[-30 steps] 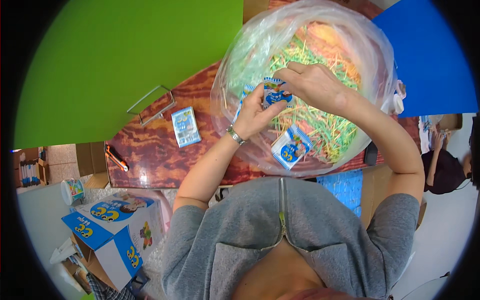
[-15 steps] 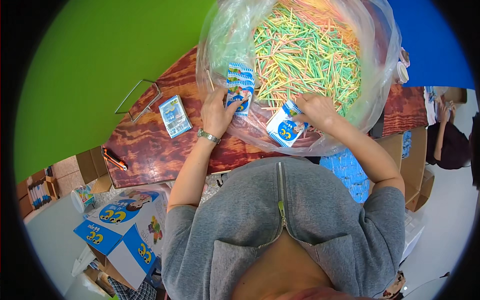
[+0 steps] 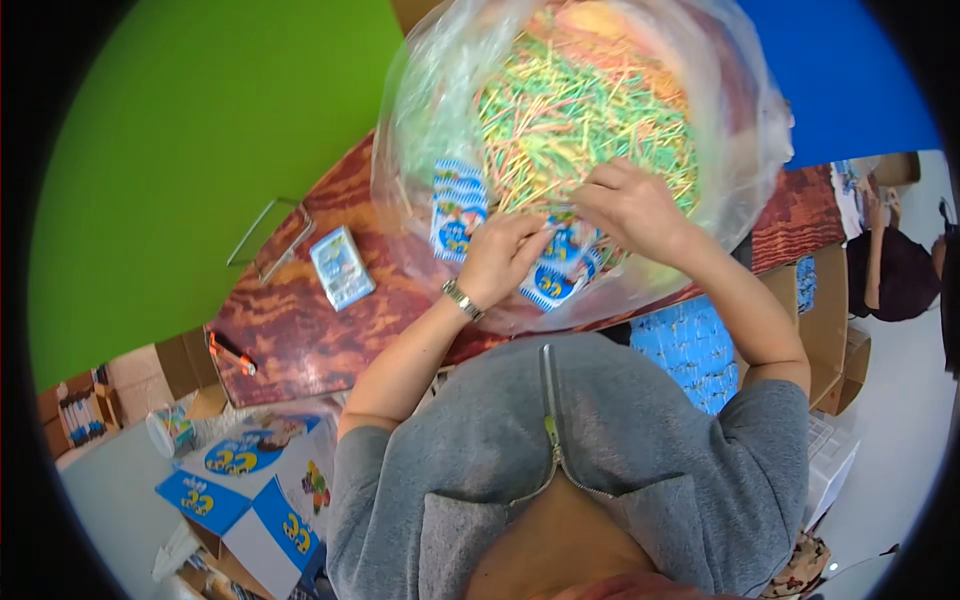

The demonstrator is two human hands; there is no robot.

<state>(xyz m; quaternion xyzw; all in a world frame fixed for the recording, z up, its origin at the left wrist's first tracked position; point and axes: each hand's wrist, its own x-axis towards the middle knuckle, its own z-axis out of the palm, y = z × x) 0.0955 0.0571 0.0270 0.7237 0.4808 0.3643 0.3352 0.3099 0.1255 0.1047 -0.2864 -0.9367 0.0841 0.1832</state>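
Hands point(image 3: 505, 255) point(image 3: 630, 205) on blue packet point(image 3: 560, 270) inside straw-filled plastic bag point(image 3: 745, 150).

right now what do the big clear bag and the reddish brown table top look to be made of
Big clear bag: thin plastic film, glossy and crinkled, with the coloured sticks showing through. Reddish brown table top: wood or a wood-look laminate, judging by the dark wavy grain; smooth, slightly shiny finish. Which of the two is unclear.
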